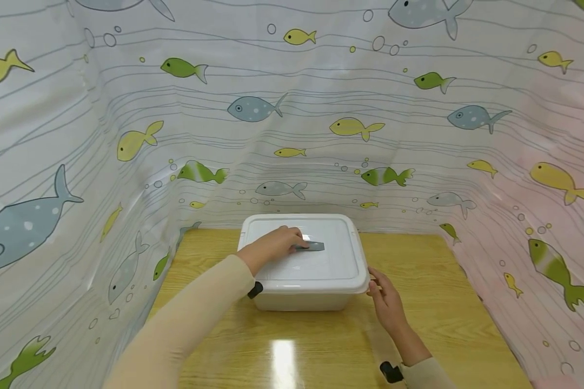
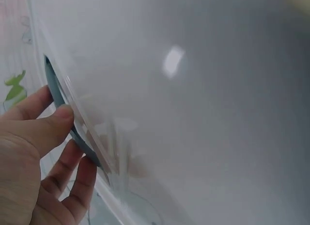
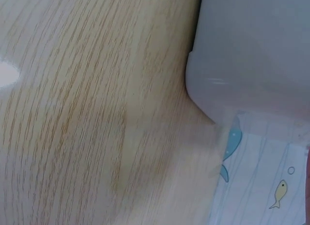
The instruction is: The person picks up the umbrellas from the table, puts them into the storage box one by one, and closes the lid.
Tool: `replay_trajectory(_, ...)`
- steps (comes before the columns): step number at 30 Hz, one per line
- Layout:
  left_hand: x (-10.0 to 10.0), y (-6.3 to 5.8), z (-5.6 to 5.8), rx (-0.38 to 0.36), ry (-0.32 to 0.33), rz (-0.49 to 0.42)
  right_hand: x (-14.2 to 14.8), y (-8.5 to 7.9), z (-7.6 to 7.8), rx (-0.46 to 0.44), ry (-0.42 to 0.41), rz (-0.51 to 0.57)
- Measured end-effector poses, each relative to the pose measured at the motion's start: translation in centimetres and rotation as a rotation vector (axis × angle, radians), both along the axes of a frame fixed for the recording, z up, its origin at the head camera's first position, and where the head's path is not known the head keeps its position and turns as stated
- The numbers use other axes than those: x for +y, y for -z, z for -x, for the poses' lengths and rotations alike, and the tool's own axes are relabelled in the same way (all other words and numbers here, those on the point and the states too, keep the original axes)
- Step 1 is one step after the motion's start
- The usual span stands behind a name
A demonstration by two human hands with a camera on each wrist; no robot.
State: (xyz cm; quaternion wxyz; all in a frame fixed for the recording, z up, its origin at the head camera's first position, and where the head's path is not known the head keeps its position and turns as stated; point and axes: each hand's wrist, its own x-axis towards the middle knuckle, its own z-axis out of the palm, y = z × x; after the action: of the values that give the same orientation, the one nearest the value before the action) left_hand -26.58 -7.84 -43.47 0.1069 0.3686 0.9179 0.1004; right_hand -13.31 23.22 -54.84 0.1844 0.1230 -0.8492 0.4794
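Observation:
A white plastic storage box stands on the table, its white lid lying over the top. The lid has a grey handle in its middle. My left hand reaches across the lid and pinches this handle. In the left wrist view, the thumb and fingers grip the grey-blue handle from both sides. At the box's right front corner, my right hand touches the side by the lid's rim with extended fingers. The right wrist view shows the box wall and just a sliver of a finger.
The yellow wood-grain table extends around the box. A fish-patterned sheet hangs behind and along both sides. Black wrist straps sit at both sleeve cuffs. A bright light reflection shows on the table's front part.

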Motion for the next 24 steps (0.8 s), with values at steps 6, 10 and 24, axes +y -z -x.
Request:
replay_trajectory(6, 0.8, 0.0, 0.0, -0.023, 0.000, 0.015, -0.8, -2.3, -0.9, -0.027, -0.002, 0.013)
replay_trajectory(10, 1.2, 0.3, 0.1, -0.018, -0.004, 0.030, -0.8, -2.5, -1.0, -0.036, -0.001, 0.029)
replay_trajectory(24, 0.3, 0.2, -0.5, 0.014, -0.055, 0.016, -0.6, -2.1, -0.6, -0.021, -0.038, 0.053)
